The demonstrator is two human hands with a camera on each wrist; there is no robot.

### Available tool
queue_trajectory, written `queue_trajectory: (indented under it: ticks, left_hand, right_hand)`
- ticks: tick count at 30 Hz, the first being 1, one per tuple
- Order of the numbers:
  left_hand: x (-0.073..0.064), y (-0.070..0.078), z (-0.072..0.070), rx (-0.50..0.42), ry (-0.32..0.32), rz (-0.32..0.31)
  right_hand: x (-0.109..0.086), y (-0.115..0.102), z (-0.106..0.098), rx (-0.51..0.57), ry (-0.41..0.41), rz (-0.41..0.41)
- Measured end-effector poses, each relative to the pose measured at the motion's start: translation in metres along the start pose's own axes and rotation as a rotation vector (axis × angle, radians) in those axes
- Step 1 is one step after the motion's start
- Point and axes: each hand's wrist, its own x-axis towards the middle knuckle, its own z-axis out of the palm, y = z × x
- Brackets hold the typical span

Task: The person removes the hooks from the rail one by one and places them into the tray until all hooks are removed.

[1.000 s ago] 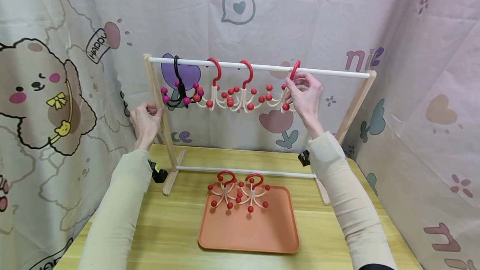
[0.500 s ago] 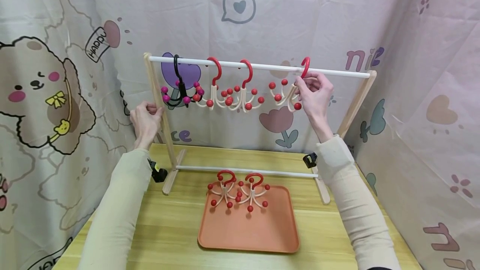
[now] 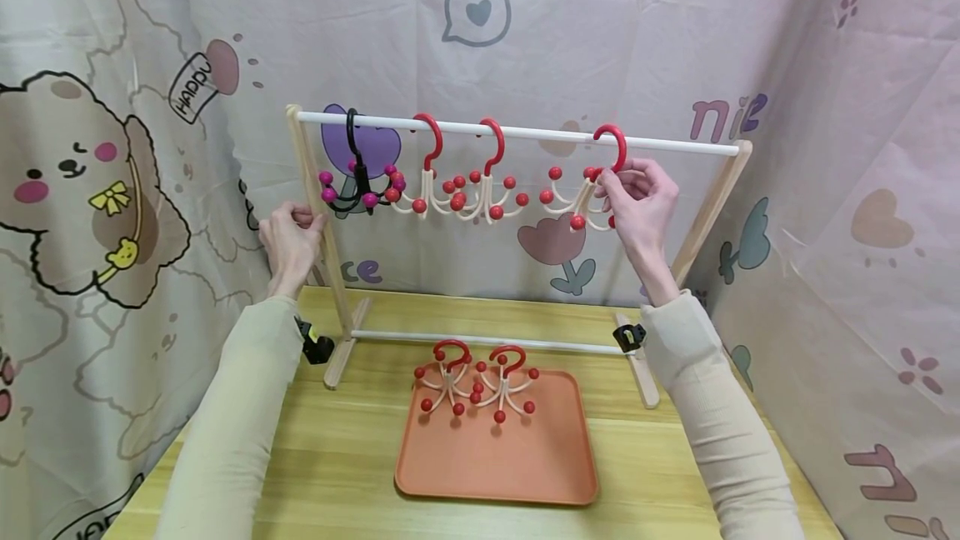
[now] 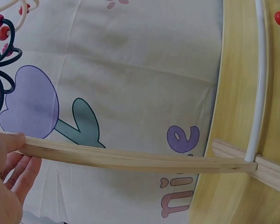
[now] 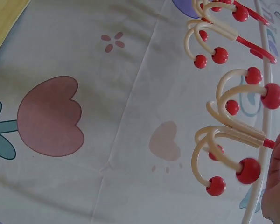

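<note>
Two hands at the rack: your left hand pinches the left wooden post between thumb and fingers; your right hand pinches a red-hooked, cream-armed hanger just below its hook. You hold it at the right half of the white top rail; cannot tell whether the hook rests over it. Left of it hang two matching hangers and one black hanger. Two more red-hooked hangers lie at the rear of the orange tray on your desk.
</note>
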Motion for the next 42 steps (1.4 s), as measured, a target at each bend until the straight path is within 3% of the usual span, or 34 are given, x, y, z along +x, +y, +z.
queue_trajectory:
  ticks: [12,26,37,42]
  left_hand:
    - [0.000,0.000,-0.001,0.003,0.004,0.016]
    - [0.001,-0.002,0.000,0.002,0.013,0.026]
    - [0.000,0.000,-0.001,0.004,0.016,0.032]
    - [0.000,-0.001,-0.001,-0.002,0.019,0.032]
  right_hand:
    - [-0.019,0.019,-0.014,0.075,-0.009,0.080]
    - [-0.048,0.046,-0.038,0.055,-0.074,0.241]
    - [-0.077,0.072,-0.060,0.064,-0.198,0.341]
    - [-0.090,0.085,-0.069,0.112,-0.258,0.339]
